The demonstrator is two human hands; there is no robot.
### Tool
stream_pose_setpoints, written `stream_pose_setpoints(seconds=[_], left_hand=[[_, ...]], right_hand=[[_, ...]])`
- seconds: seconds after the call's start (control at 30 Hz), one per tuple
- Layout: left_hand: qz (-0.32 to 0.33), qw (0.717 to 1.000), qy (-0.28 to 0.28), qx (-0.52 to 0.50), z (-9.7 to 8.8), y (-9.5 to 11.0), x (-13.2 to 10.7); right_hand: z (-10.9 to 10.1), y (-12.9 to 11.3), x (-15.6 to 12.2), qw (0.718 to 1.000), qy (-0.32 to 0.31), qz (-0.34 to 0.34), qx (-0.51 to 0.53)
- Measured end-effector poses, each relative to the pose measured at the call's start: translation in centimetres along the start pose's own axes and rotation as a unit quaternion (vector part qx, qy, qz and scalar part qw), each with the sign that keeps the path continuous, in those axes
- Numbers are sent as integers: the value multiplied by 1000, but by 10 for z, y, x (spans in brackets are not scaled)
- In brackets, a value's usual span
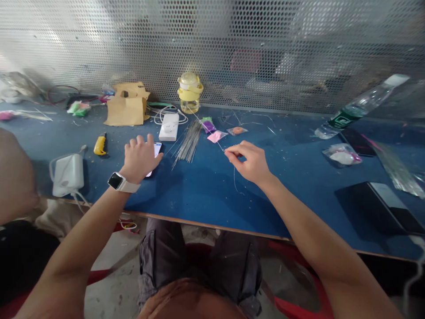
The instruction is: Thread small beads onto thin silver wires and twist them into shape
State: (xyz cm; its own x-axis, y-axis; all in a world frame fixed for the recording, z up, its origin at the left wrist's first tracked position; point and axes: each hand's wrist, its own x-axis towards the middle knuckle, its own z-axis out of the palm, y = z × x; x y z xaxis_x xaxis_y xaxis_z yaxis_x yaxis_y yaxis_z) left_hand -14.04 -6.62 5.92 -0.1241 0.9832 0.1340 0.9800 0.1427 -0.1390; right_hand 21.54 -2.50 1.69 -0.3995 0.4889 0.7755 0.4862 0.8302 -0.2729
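A thin wire [220, 145] was held over the counter [199, 190] between the pinched thumb and forefinger of the right hand [247, 161], its length slanted away toward a yellow-lidded bottle [190, 94]. The left hand [139, 157], its fingers loosely spread and nothing gripped, was positioned over a lit phone [157, 149], which was partly covered by it; whether the screen was touched could not be told. Between the hands a bundle of wires [188, 141] was laid, with a white power strip [169, 127] just beside it. Farther left, a yellow cutter [100, 145] was placed near a white charger [68, 173].
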Motion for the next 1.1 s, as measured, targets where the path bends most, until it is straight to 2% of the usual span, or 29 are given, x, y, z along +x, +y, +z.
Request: stream_pose_setpoints(seconds=[0.1, 0.2, 0.3, 0.37, 0.47, 0.57, 0.7, 0.9, 1.1], left_hand=[[131, 984, 102, -66, -21, 35, 2], [299, 922, 198, -145, -31, 76, 17], [433, 846, 241, -197, -21, 107, 37], [483, 810, 251, -219, -6, 118, 44], [499, 781, 278, -250, 16, 122, 40], [491, 770, 293, -283, 25, 120, 28], [496, 772, 283, -278, 22, 118, 19], [489, 754, 332, -286, 16, 120, 16], [468, 754, 334, -317, 14, 121, 8]], right_hand=[[0, 1, 0, 1000, 3, 7, -1], [-1, 3, 1, 1000, 12, 12, -1], [-3, 4, 3, 1000, 18, 15, -5], [-5, 4, 4, 1000, 6, 19, -9], [-7, 1, 3, 999, -26, 19, -3], [-6, -4, 0, 998, -50, 12, 25], [-7, -12, -2, 997, -31, 34, 58], [-8, -18, -1, 992, -26, 88, 85], [-7, -20, 1, 957, -4, 180, 228]])
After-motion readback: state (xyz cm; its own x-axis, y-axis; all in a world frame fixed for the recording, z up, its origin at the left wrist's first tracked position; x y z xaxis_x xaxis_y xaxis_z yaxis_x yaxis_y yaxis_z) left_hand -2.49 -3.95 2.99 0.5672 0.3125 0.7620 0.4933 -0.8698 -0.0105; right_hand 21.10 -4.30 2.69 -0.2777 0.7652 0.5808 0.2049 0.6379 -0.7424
